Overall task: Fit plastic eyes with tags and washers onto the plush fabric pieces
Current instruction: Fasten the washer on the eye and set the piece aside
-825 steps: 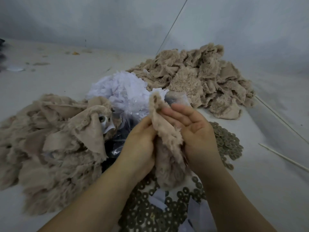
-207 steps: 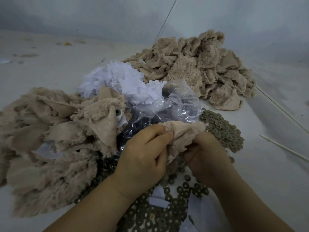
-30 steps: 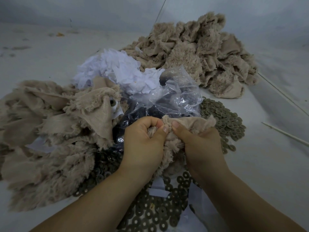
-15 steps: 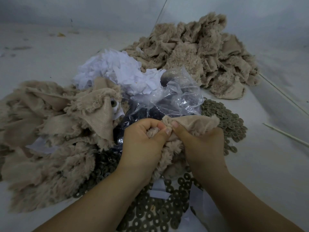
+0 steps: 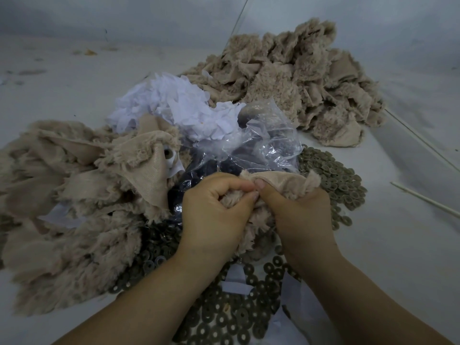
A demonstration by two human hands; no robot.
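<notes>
Both hands hold one beige plush fabric piece (image 5: 286, 181) just above the washers. My left hand (image 5: 214, 210) grips its furry side with curled fingers. My right hand (image 5: 298, 215) pinches the smooth backing, thumb against the left thumb. Whatever sits between the fingertips is hidden. Behind the hands lies a clear plastic bag (image 5: 263, 143) with dark plastic eyes (image 5: 199, 175). Grey-green washers (image 5: 333, 178) spread to the right and below my wrists. A heap of white tags (image 5: 179, 105) lies behind the bag.
A pile of plush pieces (image 5: 74, 183) lies at the left, one showing a fitted eye with a white tag (image 5: 169, 155). Another plush pile (image 5: 293, 78) sits at the back right. Thin white sticks (image 5: 423, 202) lie on the white surface at the right.
Over the last second the hands stay pressed together on the plush piece with almost no movement. Seven seconds ago the piece was held lower and flatter.
</notes>
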